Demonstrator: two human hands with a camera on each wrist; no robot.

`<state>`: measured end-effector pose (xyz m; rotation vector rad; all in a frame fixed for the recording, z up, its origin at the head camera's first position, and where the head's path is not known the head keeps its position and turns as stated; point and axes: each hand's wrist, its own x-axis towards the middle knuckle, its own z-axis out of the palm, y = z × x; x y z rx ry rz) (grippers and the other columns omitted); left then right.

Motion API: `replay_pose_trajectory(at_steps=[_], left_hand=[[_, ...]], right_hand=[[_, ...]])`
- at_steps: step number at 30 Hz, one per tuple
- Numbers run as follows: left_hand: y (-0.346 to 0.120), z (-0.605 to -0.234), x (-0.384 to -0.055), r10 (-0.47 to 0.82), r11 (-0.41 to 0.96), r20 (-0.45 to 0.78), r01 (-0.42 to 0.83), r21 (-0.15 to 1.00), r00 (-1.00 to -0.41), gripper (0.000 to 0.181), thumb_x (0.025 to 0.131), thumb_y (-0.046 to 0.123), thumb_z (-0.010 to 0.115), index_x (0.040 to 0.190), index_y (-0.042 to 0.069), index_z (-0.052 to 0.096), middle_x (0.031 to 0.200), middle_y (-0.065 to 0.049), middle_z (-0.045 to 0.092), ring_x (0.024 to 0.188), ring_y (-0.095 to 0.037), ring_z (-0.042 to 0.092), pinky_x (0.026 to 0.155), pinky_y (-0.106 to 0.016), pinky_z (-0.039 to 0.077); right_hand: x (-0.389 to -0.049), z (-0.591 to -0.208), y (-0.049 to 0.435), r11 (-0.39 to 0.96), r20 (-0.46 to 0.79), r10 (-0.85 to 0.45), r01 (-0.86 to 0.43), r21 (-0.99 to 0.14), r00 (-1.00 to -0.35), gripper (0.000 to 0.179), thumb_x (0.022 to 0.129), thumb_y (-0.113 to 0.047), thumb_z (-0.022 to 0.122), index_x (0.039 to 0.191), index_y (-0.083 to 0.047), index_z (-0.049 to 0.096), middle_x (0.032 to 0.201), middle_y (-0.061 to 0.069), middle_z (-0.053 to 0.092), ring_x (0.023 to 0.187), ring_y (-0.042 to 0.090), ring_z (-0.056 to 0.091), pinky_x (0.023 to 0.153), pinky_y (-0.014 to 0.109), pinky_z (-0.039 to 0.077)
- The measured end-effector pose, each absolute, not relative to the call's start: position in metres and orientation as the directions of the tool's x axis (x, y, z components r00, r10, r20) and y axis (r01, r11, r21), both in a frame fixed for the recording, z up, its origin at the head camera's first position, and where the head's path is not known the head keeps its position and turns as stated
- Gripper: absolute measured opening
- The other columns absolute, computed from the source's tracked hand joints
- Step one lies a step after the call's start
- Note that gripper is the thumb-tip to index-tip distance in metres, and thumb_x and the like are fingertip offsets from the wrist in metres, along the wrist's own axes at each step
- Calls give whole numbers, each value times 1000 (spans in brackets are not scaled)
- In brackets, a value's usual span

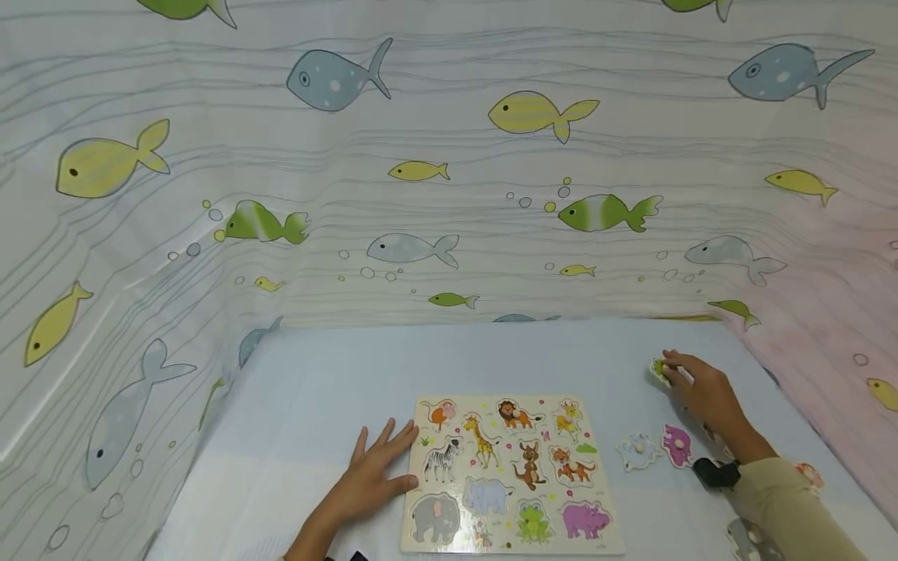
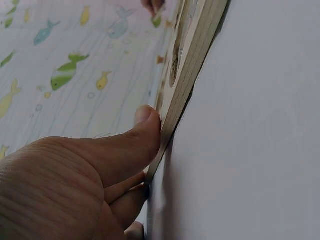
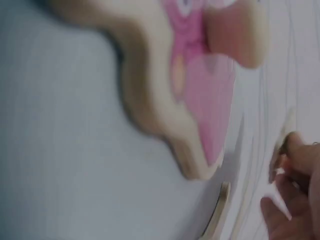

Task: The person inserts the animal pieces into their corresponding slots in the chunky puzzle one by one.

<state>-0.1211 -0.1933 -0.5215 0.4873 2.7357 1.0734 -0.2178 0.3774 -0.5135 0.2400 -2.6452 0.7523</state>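
Note:
A flat wooden animal puzzle board [image 1: 606, 539] lies on the white surface, with a monkey, giraffe, zebra and other animals on it. My left hand [image 1: 375, 475] rests beside its left edge, fingers extended. In the left wrist view, the left thumb [image 2: 142, 132] touches the board's side [image 2: 192, 65]. Right of the board, my right hand [image 1: 708, 397] pinches a small green puzzle piece [image 1: 658, 369] between thumb and fingers, off to the far right; its picture is too small to make out. The right wrist view shows that hand [image 3: 300, 185] holding the piece edge-on.
Near the right forearm lie a pale blue-white piece [image 1: 638, 460] and a magenta piece [image 1: 677, 456], both with knobs. A grey piece [image 1: 744, 538] and an orange one [image 1: 810, 474] are partly behind the sleeve. Fish-patterned cloth [image 1: 421, 210] surrounds the surface.

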Motion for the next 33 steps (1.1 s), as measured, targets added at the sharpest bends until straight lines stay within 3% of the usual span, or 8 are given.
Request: replay_pose_trajectory(at_steps=[3, 4, 6, 10, 17, 19, 26, 33], left_hand=[[-192, -521, -122, 359, 688, -23, 248, 682, -933, 79, 82, 37, 77, 150, 13, 45, 159, -4, 39, 154, -36, 19, 121, -62, -15], [-191, -521, -122, 359, 686, -21, 248, 683, -933, 78, 82, 37, 77, 150, 13, 46, 159, -5, 39, 154, -37, 19, 121, -62, -15], [-191, -521, -122, 360, 685, -27, 245, 686, -933, 78, 82, 36, 77, 150, 12, 46, 159, -5, 39, 154, -37, 19, 121, -62, -15], [-192, -522, -122, 364, 691, -39, 242, 682, -931, 79, 83, 37, 77, 150, 12, 45, 159, -5, 38, 154, -36, 19, 121, -62, -16], [-193, -522, -123, 361, 698, -45, 238, 675, -932, 79, 83, 38, 76, 151, 13, 44, 160, -4, 37, 154, -35, 18, 121, -61, -16], [-193, -522, -123, 358, 701, -46, 236, 674, -932, 80, 83, 38, 76, 151, 13, 44, 160, -4, 37, 154, -35, 18, 122, -61, -16], [-192, -522, -122, 357, 707, -53, 233, 667, -933, 79, 83, 35, 77, 151, 14, 44, 160, -3, 37, 155, -35, 18, 122, -60, -15], [-191, -518, -121, 355, 703, -49, 232, 672, -934, 79, 82, 32, 78, 150, 11, 45, 159, -5, 38, 154, -36, 19, 122, -61, -14]], right_hand=[[-218, -511, 377, 816, 435, -59, -294, -497, -899, 26, 97, -10, 65, 120, 0, 65, 134, 24, 63, 127, -8, 54, 90, -6, 39], [-218, -510, 376, 805, 444, -62, -308, -507, -894, 26, 96, -9, 66, 121, 0, 65, 133, 24, 64, 122, -19, 49, 86, -10, 32], [-217, -508, 374, 789, 466, -75, -338, -513, -882, 27, 93, -5, 68, 120, 0, 67, 126, 24, 67, 109, -33, 39, 83, -10, 35], [-213, -503, 367, 761, 489, -93, -379, -527, -867, 28, 89, 2, 71, 117, 0, 70, 113, 20, 72, 102, -30, 44, 80, -8, 40], [-210, -497, 359, 732, 458, -89, -370, -572, -884, 23, 91, -6, 72, 113, -6, 73, 108, 15, 72, 99, -26, 49, 80, -7, 41], [-209, -497, 358, 715, 458, -83, -374, -591, -885, 23, 90, -6, 72, 114, -7, 73, 108, 5, 74, 97, -25, 52, 79, -6, 43], [-206, -493, 355, 671, 407, -15, -311, -673, -913, 26, 95, -14, 68, 119, -5, 71, 128, 10, 70, 99, -23, 57, 78, -2, 47], [-197, -487, 354, 686, 318, 27, -214, -696, -948, 28, 97, -27, 66, 115, -7, 72, 130, -1, 68, 94, -25, 56, 71, 2, 50]])
